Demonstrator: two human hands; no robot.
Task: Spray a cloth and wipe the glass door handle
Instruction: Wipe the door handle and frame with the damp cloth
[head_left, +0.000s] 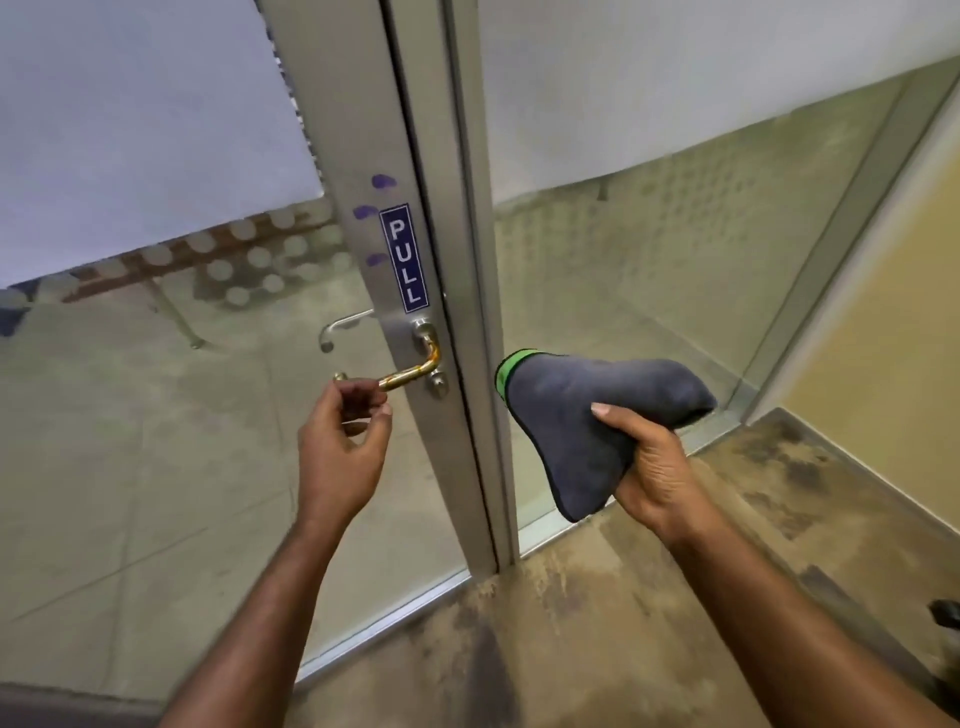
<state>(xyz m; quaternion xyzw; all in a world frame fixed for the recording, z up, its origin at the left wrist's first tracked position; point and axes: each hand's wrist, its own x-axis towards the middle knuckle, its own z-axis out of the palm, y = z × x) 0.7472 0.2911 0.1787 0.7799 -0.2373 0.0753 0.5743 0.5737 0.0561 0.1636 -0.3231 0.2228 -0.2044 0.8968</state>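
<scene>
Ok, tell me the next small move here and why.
Probably bring the right hand leftward so the grey cloth meets the brass handle. The cloth is gripped but hangs clear of the door, while the left hand pinches the handle's free end.

Commercial entrance, glass door (156, 415), PULL sign (404, 258)

Grey cloth (587, 421) – green edge; brass handle (410, 371).
</scene>
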